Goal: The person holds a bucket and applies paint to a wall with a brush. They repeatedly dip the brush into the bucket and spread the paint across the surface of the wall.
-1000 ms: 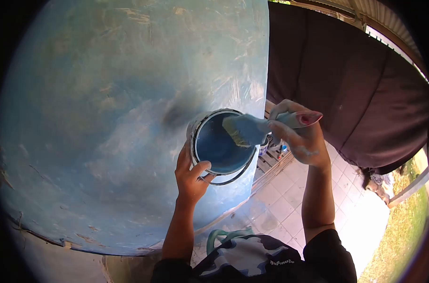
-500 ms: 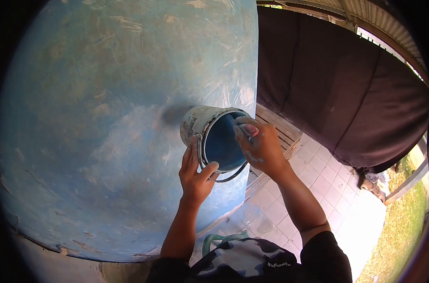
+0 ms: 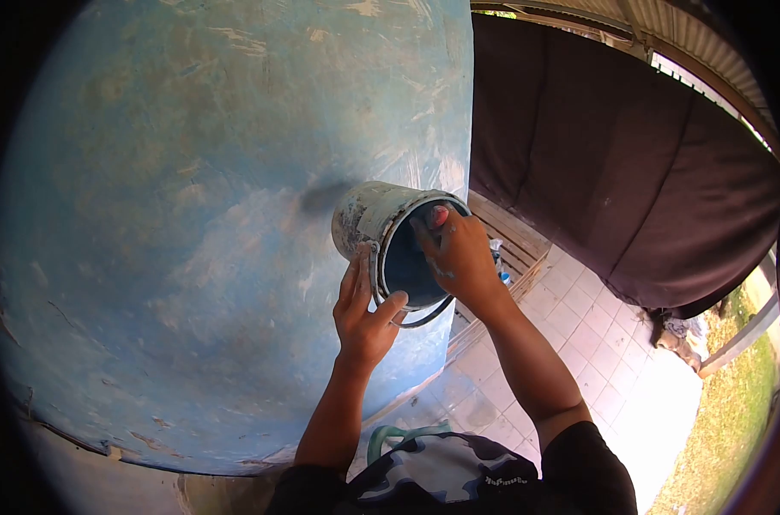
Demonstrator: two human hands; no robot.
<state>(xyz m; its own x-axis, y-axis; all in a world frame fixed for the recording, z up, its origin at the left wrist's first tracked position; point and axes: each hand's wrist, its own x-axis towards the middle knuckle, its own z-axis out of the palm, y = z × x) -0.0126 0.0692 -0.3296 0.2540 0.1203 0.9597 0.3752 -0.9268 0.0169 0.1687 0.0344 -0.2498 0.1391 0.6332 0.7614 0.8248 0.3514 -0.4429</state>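
A paint-spattered whitish bucket (image 3: 362, 219) is tilted with its mouth towards me, close against the blue-painted wall (image 3: 193, 300). My left hand (image 3: 366, 319) is closed on the bucket's lower left rim, thumb over the edge and fingers along the outside. Reaching into the mouth, my right hand (image 3: 469, 264) is wrapped round a tool with a red-ended handle (image 3: 440, 215). The tool's working end is hidden inside the dark bucket. Pale smears mark the fingers of my right hand. The bucket's dark handle (image 3: 426, 321) hangs below the rim.
Patchy, scraped paint covers the wall, which ends at a vertical edge right of the bucket. Beyond it are a slatted wooden piece (image 3: 519, 236), a dark hanging cloth (image 3: 613, 146), pale floor tiles (image 3: 570, 318) and a strip of grass (image 3: 733, 386).
My right hand has gone deeper into the bucket, with the red handle end now nearer the upper rim. The bucket and my left hand have shifted slightly right.
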